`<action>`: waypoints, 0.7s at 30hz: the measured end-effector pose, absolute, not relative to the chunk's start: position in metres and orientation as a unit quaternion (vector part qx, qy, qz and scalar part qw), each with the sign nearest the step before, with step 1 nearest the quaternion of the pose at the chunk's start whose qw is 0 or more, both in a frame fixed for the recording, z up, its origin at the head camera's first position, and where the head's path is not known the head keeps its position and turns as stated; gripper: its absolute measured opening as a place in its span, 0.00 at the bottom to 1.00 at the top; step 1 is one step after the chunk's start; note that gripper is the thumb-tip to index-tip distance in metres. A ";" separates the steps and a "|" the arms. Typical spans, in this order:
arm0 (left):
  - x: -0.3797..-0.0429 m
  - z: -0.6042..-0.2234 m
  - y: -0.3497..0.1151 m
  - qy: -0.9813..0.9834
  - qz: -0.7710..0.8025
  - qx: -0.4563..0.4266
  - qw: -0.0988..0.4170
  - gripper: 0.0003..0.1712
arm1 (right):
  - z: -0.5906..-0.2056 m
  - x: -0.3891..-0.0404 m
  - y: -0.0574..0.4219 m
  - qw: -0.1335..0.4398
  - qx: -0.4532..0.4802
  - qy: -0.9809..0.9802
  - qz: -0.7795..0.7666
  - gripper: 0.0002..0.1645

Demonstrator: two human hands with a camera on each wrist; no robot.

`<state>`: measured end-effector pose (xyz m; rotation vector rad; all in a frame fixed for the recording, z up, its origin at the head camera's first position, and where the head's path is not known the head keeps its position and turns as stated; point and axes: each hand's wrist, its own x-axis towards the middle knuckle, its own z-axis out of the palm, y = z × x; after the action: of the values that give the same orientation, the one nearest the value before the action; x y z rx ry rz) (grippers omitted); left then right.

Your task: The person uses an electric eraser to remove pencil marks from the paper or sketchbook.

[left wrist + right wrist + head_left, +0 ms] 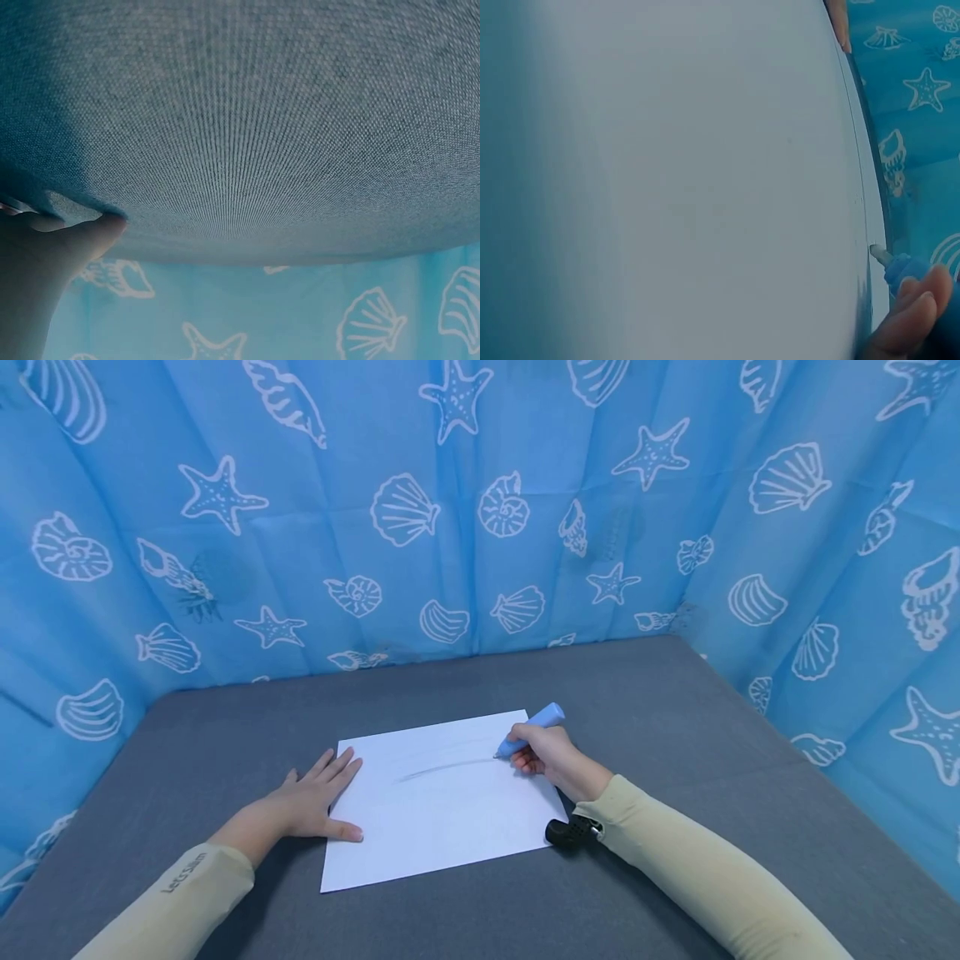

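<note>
A white sheet of paper [435, 827] lies on the grey cloth, with a thin grey curved line [450, 766] across its upper half. My right hand [551, 758] pinches a thick light-blue pen [546, 717] near its lower end, and the pen's tip meets the line's right end. In the right wrist view the blue pen [904, 271] shows between thumb and finger, its tip at the paper [727, 172]. My left hand [315, 800] rests with fingers spread on the sheet's left edge. Only part of the left hand [45, 255] appears in the left wrist view.
A grey cloth-covered table [420, 689] extends around the paper. Blue curtains [465, 568] with white shells and starfish hang behind it and along the sides. A black wrist device [570, 832] sits below the right wrist, at the paper's lower right corner.
</note>
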<state>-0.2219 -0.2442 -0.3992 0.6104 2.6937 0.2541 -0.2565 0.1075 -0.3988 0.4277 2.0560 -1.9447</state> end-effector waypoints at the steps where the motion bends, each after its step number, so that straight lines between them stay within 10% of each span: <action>1: -0.222 -0.399 -0.244 0.955 0.090 0.217 0.183 0.68 | -0.399 -0.256 0.108 0.136 0.150 0.711 -0.673 0.10; 21: -0.221 -0.396 -0.241 0.955 0.090 0.214 0.184 0.68 | -0.398 -0.257 0.110 0.152 0.142 0.696 -0.687 0.12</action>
<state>-0.2206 -0.2414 -0.3961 0.6033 2.6922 0.2548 -0.2566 0.1104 -0.3980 0.4066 1.9980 -1.9732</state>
